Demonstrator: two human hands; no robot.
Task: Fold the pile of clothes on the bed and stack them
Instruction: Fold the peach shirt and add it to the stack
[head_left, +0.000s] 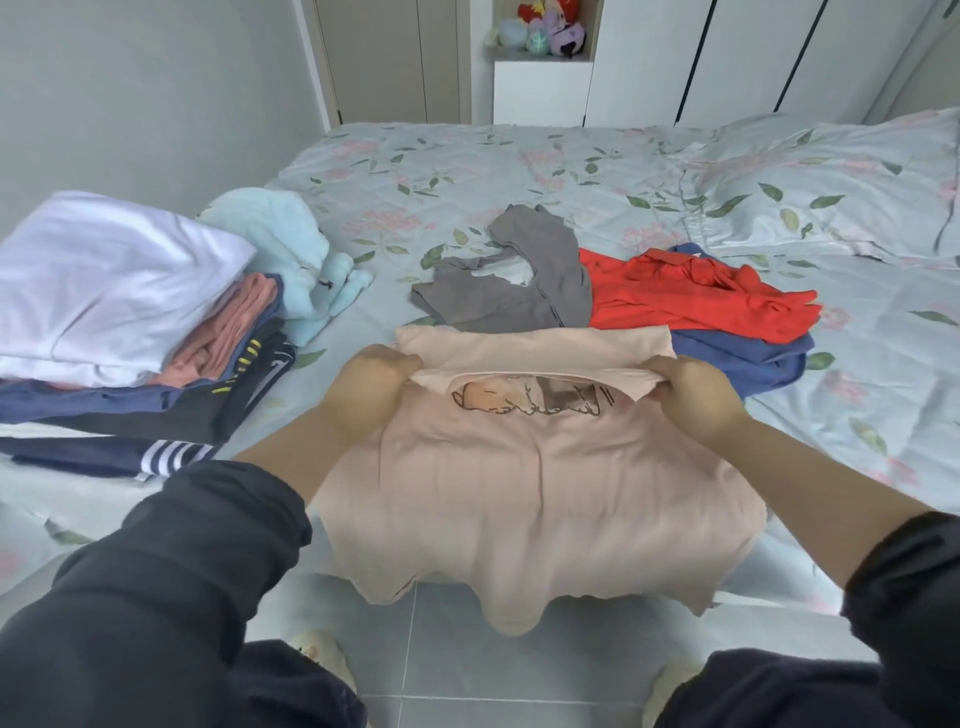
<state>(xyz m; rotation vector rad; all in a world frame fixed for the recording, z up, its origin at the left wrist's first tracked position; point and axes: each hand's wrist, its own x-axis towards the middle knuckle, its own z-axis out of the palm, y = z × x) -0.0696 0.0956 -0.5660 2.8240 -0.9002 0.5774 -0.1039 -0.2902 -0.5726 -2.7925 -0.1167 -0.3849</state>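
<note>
Now my left hand (375, 387) and right hand (693, 391) pinch the pink shirt (519, 499) at the bed's (519, 171) near edge. One stack (130, 322) is done; a gray top (524, 296), red top (675, 299) and blue top (737, 364) wait.

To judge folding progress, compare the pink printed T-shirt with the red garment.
The pink T-shirt is gripped by the left hand and right hand; the red garment lies untouched. The pink T-shirt is spread smooth, hanging over the bed edge; the red garment is crumpled atop a blue garment. The pink T-shirt shows a print; the red garment looks plain. Neither is stacked yet.
</note>
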